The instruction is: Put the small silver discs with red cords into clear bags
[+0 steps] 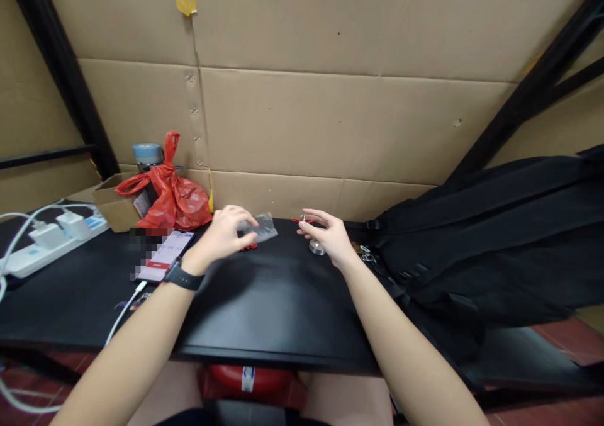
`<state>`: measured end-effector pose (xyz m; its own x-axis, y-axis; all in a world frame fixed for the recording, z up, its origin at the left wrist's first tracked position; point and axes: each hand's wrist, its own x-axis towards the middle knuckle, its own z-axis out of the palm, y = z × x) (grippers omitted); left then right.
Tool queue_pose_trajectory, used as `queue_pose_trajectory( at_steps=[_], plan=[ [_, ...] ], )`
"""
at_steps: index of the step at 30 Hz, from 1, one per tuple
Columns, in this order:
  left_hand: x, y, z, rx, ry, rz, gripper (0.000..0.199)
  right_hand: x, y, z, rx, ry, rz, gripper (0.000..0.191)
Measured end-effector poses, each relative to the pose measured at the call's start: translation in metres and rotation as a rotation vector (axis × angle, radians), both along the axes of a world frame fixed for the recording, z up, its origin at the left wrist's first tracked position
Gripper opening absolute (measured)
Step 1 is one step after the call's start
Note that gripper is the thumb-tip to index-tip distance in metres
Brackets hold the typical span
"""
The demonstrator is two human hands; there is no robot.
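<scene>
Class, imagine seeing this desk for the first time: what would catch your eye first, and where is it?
Probably the red bag, bright against the cardboard wall at the desk's back left. Next, perhaps, the bulky black backpack on the right. Between them, the right hand pinches a small red item, and the left hand is by a clear packet.

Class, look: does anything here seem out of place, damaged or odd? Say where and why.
Yes: a blocky, pixelated patch along the left of the phone; it looks like image masking, not damage. The cardboard wall bears a small pale blemish at right, perhaps a tear. I see no spill.
</scene>
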<state>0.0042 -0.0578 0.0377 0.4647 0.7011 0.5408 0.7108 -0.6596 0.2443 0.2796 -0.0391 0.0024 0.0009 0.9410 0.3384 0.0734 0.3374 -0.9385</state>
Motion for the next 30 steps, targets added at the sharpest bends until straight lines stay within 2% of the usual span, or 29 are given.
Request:
queue_pose_trajectory(
  at_steps=[3, 6, 9, 12, 16, 19, 23, 28, 30],
  plan=[
    [0.031, -0.011, -0.015, -0.146, 0.092, -0.108, 0.035, 0.006, 0.000, 0.002, 0.047, -0.088, -0.032, 0.056],
    [0.049, -0.014, -0.035, -0.241, 0.207, -0.176, 0.046, 0.009, -0.004, 0.005, 0.070, -0.208, -0.017, 0.054],
    [0.050, -0.012, -0.046, -0.265, 0.271, -0.233, 0.052, 0.010, -0.011, 0.010, 0.066, -0.292, 0.149, 0.053],
    [0.046, -0.012, -0.048, -0.236, 0.304, -0.243, 0.057, 0.011, -0.019, 0.017, 0.060, -0.417, 0.363, 0.054],
    [0.047, -0.015, -0.047, -0.208, 0.343, -0.195, 0.059, 0.009, -0.031, 0.028, 0.042, -0.761, 0.491, 0.046],
    [0.054, -0.016, -0.051, -0.193, 0.336, -0.115, 0.053, 0.007, -0.041, 0.034, 0.022, -0.985, 0.464, 0.040],
    [0.059, -0.014, -0.058, -0.164, 0.330, -0.107, 0.042, 0.007, -0.047, 0.032, -0.012, -1.125, 0.351, 0.055],
    [0.060, -0.013, -0.061, -0.145, 0.325, -0.094, 0.037, 0.001, -0.047, 0.022, -0.026, -1.258, 0.258, 0.025],
    [0.060, -0.014, -0.060, -0.146, 0.325, -0.093, 0.037, -0.005, -0.047, 0.019, -0.030, -1.304, 0.243, 0.020]
  ],
)
